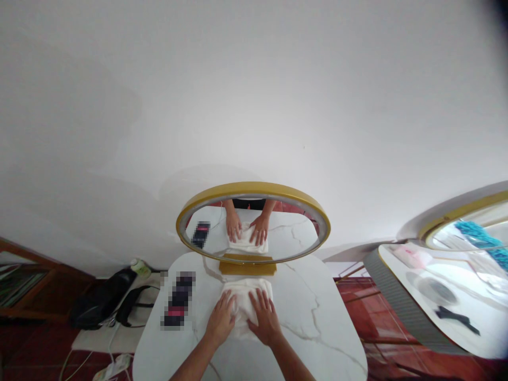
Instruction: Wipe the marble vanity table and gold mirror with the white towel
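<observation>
A white folded cloth (243, 301) lies flat on the white marbled table (305, 338), just in front of the mirror's gold base. My left hand (221, 321) rests palm down on the cloth's left side, fingers stretched out. On the right side of the cloth lies my right hand (265, 319), also flat, with its fingers spread. Both hands press on the cloth without gripping it. The round gold-rimmed mirror (253, 189) behind it reflects the two hands and the cloth.
A dark, pixelated object (179, 299) lies at the table's left. To the right stands another white table (420, 280) with a mirror, a pink item (413, 256) and a black object (457, 319). A black bag (105, 299) and a bottle (140, 267) are at the left.
</observation>
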`<act>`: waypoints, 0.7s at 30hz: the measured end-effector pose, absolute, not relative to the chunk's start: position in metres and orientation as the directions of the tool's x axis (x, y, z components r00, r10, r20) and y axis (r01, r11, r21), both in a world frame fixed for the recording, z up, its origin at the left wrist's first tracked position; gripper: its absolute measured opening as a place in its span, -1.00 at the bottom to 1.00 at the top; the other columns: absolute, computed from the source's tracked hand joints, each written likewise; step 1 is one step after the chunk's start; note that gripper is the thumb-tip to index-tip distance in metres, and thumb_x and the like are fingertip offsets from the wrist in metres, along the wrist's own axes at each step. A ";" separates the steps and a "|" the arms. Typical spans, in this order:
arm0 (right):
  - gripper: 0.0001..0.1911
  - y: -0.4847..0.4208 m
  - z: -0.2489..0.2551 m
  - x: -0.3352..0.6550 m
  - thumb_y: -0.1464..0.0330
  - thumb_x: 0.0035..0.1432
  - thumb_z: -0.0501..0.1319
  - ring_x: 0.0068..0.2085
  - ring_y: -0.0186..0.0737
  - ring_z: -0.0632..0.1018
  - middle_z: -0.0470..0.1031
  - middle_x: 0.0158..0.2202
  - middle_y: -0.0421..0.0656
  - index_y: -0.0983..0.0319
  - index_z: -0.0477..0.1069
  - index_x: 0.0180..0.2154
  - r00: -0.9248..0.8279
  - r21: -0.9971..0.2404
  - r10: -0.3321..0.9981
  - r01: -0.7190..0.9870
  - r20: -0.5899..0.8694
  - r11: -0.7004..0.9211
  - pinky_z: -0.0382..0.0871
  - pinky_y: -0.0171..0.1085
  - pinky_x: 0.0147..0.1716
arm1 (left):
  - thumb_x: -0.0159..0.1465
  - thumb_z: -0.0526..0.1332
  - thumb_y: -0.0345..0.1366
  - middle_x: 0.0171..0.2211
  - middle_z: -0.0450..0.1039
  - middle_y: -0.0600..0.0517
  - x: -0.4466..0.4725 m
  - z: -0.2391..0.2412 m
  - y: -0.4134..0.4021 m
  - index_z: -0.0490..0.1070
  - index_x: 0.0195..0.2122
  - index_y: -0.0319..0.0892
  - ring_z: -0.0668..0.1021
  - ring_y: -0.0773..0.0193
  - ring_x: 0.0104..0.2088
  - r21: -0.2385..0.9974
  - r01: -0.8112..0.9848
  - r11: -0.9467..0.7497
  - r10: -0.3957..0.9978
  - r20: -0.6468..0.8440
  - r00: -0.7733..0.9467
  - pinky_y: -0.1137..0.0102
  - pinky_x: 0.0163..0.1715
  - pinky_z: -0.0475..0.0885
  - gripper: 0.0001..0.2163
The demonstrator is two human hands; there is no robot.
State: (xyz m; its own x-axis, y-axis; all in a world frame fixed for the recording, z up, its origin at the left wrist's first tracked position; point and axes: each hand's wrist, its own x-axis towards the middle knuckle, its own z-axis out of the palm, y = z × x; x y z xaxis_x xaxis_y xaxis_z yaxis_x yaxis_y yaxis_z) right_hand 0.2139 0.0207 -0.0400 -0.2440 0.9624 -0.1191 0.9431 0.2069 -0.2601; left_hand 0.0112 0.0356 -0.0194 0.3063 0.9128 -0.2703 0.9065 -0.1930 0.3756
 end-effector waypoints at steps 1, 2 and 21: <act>-0.15 0.014 -0.041 0.216 0.19 0.03 0.11 0.30 0.07 -0.11 -0.30 0.32 -0.27 0.04 -0.27 0.28 -0.261 -0.260 0.961 0.938 -0.089 0.230 -0.04 0.01 0.18 | 0.17 0.01 -0.35 0.30 -0.08 0.07 0.011 -0.019 0.031 0.05 0.25 -0.13 -0.02 0.21 0.29 0.385 0.902 -0.197 0.910 -0.270 0.314 0.27 0.25 -0.07 -0.43; -0.15 0.007 -0.042 0.218 0.19 0.04 0.11 0.30 0.07 -0.11 -0.28 0.32 -0.28 0.04 -0.28 0.28 -0.274 -0.258 0.960 0.933 -0.061 0.250 -0.03 0.01 0.17 | 0.18 0.01 -0.35 0.31 -0.09 0.08 0.010 -0.018 0.025 0.03 0.26 -0.10 -0.02 0.20 0.29 0.394 0.897 -0.199 0.907 -0.271 0.321 0.27 0.25 -0.06 -0.43; -0.41 -0.099 -0.113 0.259 0.23 0.19 0.00 0.05 -0.09 0.41 0.24 0.17 -0.31 -0.08 -0.08 0.24 -0.522 0.011 0.820 0.845 0.235 0.535 0.31 -0.24 -0.14 | 0.12 0.09 -0.24 0.24 0.10 0.17 -0.017 -0.023 -0.063 0.08 0.21 0.18 0.16 0.06 0.21 0.515 0.829 -0.220 0.770 -0.430 0.471 0.17 0.18 0.11 -0.41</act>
State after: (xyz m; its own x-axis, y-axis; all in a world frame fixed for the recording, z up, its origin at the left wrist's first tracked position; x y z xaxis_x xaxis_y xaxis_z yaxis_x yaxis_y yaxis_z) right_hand 0.2588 -0.0993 -0.1130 -0.5224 0.8198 0.2346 0.8447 0.5351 0.0110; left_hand -0.0172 -0.0627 -0.0233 0.4712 0.7702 -0.4298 0.8288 -0.2198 0.5147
